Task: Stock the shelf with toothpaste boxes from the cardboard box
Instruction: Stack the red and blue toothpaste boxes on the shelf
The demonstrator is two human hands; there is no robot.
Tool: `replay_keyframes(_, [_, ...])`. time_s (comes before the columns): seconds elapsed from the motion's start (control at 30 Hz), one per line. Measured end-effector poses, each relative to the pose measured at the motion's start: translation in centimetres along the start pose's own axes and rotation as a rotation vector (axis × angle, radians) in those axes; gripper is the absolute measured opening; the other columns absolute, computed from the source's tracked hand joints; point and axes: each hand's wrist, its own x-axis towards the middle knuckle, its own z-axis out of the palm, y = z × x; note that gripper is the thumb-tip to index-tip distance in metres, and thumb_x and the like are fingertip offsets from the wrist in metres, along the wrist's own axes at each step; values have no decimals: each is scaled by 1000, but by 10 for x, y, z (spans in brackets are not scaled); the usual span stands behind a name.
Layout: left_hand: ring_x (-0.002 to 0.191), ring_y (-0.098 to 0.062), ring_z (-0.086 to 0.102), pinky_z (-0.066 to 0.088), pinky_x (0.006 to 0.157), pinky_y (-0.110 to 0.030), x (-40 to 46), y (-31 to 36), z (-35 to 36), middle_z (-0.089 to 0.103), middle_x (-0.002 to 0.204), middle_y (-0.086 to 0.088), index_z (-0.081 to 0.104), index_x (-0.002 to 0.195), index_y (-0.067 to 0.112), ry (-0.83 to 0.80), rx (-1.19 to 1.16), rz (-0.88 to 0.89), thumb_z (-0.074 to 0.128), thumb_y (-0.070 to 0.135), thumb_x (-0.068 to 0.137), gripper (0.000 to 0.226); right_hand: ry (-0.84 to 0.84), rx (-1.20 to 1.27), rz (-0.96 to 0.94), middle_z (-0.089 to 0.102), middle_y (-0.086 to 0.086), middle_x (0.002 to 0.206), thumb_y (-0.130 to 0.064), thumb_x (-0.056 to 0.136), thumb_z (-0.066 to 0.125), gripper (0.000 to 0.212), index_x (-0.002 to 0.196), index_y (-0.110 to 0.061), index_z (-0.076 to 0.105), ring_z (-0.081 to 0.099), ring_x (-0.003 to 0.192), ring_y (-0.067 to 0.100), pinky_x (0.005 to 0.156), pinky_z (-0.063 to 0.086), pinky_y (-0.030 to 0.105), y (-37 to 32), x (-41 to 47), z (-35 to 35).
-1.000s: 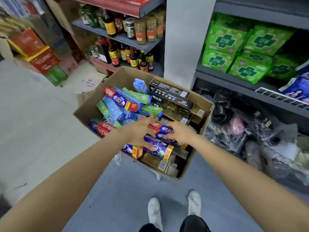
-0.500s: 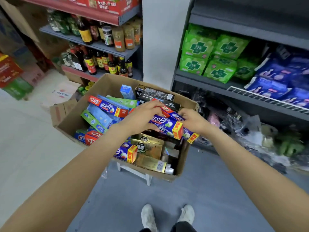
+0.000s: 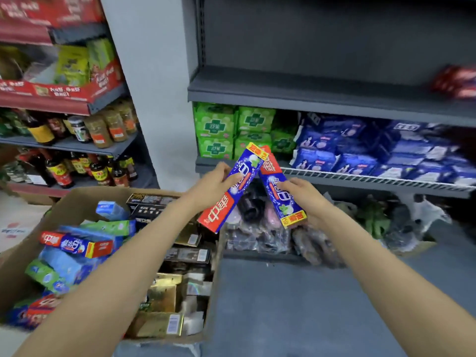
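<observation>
My left hand (image 3: 215, 182) grips a red-and-blue toothpaste box (image 3: 226, 199), held up at a slant. My right hand (image 3: 304, 195) holds a second box of the same kind (image 3: 282, 195). The two boxes cross at their upper ends, in front of the grey shelf unit (image 3: 322, 97). Its upper shelf is bare at the left, with red packs (image 3: 456, 81) at the far right. Below my left arm stands the open cardboard box (image 3: 77, 199), with several more toothpaste boxes (image 3: 77, 244) in blue, green, black and gold.
Green packs (image 3: 224, 127) and blue packs (image 3: 386, 150) fill the shelf under the bare one. Dark bagged goods (image 3: 260, 235) lie at the bottom. A second rack at the left carries sauce bottles (image 3: 59, 171) and jars (image 3: 110, 127). Grey floor lies at the lower right.
Both hands have lifted the two toothpaste boxes out of the cardboard box and up to the right, towards the grey shelves. My view has tilted upward.
</observation>
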Motion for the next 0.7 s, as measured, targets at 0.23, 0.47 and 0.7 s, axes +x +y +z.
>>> replay_keyframes(0.23, [105,-24,58,42,93,-35,81,122,87,63,111,-8,55,112,3,19,-193,49,37,57,92,60,31,202,-26,70,5,64,-35,94,52,25,98,-12,60,65,49,15,46,52,21,-10,2,-138])
replay_keyframes(0.47, [89,-29,64,48,92,-50,150,236,156,66,102,-13,53,97,19,14,-411,-15,56,49,78,35,97,98,-135,70,-1,87,-38,85,64,25,100,-20,55,68,62,8,51,52,17,-32,22,-280])
replay_keyframes(0.7, [88,-14,61,47,81,-29,227,316,204,62,107,3,49,121,20,-3,-253,213,65,27,88,37,231,39,-155,70,7,101,-33,85,64,33,113,-17,56,66,74,18,72,52,32,-35,53,-403])
